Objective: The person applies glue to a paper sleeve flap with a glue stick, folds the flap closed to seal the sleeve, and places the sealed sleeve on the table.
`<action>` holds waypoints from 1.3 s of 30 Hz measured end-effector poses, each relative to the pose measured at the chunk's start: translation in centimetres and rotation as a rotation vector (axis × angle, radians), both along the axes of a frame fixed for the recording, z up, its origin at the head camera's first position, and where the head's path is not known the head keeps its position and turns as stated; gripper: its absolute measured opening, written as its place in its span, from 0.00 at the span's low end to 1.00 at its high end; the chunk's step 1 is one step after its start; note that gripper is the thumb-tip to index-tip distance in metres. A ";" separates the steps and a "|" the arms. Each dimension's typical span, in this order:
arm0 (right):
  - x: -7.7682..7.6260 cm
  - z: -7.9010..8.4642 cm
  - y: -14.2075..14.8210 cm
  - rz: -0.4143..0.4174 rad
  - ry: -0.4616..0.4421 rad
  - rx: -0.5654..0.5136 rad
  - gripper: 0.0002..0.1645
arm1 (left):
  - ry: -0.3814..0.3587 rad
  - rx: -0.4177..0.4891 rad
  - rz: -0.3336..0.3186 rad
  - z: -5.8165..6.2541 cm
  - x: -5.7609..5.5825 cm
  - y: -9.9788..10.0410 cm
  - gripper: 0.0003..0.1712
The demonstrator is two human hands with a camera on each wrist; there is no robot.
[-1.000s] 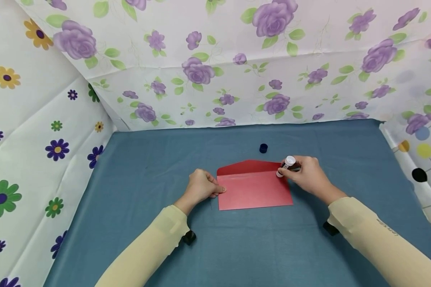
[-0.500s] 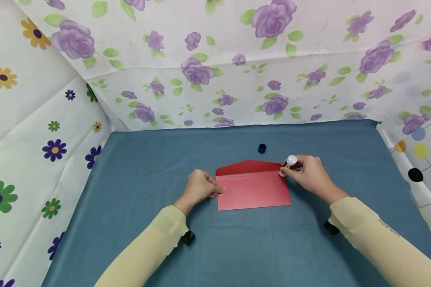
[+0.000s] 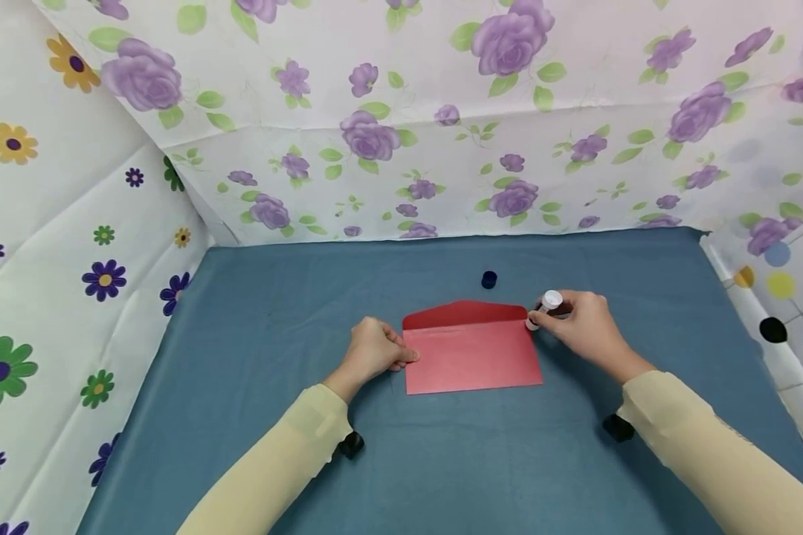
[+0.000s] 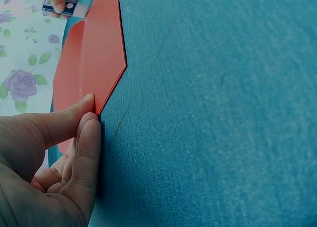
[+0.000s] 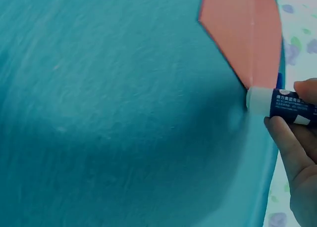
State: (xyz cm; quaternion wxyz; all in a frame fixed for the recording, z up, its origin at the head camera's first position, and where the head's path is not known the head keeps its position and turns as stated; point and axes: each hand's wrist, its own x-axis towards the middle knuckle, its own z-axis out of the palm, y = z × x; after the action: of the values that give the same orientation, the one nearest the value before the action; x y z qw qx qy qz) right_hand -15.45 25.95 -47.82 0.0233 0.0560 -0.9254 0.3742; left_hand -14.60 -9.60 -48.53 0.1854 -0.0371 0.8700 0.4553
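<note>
A red envelope lies on the blue cloth with its flap folded open, away from the person. My left hand pinches the envelope's left edge between thumb and fingers, as the left wrist view shows up close. In my right hand a glue stick is gripped by its dark labelled barrel. Its white tip end points down at the envelope's right edge, right by the flap's fold. The glue stick's dark blue cap stands on the cloth beyond the flap.
Blue cloth covers the table. A white sheet with purple flowers hangs behind it, and another flowered sheet borders the left side. Dark wrist cameras sit under both sleeves.
The right hand has slid the glue stick a little to the right, from the envelope's upper right corner area to its right edge. The left hand keeps its pinch in place.
</note>
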 end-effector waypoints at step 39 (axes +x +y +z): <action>0.4 5.2 0.7 -0.381 -0.199 -0.475 0.33 | 0.133 -0.187 0.019 1.3 0.3 -1.9 0.11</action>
State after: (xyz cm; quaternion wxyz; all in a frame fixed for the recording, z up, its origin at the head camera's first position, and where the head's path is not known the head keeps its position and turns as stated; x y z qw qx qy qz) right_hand -15.01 26.65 -42.62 0.0148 -0.1624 -0.8036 0.5724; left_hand -14.33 -11.54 -47.21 0.1185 -0.0321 0.9187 0.3754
